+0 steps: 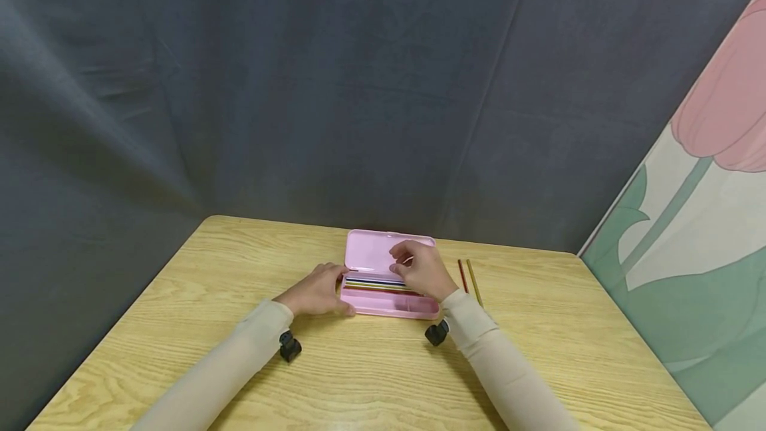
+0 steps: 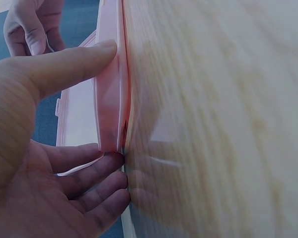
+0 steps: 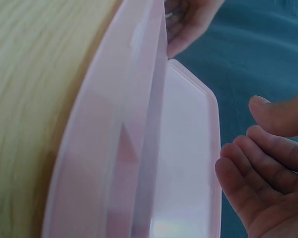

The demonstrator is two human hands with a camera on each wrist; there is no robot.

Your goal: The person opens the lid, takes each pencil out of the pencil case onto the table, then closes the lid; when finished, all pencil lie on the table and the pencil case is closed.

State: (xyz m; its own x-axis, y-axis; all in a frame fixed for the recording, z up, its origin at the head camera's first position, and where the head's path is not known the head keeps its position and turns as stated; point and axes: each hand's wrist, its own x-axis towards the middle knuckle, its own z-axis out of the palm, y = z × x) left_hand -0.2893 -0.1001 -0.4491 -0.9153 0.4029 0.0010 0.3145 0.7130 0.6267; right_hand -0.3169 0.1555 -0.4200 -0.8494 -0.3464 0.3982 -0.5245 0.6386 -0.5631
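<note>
A pink pencil case [image 1: 362, 302] lies on the table with its lid [image 1: 366, 249] raised at the back. Several coloured pencils [image 1: 376, 286] lie side by side in its rear part. My left hand [image 1: 317, 290] grips the case's left end; in the left wrist view its thumb [image 2: 84, 64] rests on the front wall and its fingertips touch the end. Above the right part of the case hovers my right hand [image 1: 423, 270], fingers loosely bent and nothing visible between them. In the right wrist view the right hand's fingers [image 3: 258, 178] are apart from the thumb.
Two more pencils, one red [image 1: 463, 276] and one yellowish [image 1: 475, 281], lie on the wooden table [image 1: 335, 378] to the right of the case. A dark curtain [image 1: 335, 98] hangs behind the table, and a flower-patterned panel [image 1: 688, 238] stands along the right.
</note>
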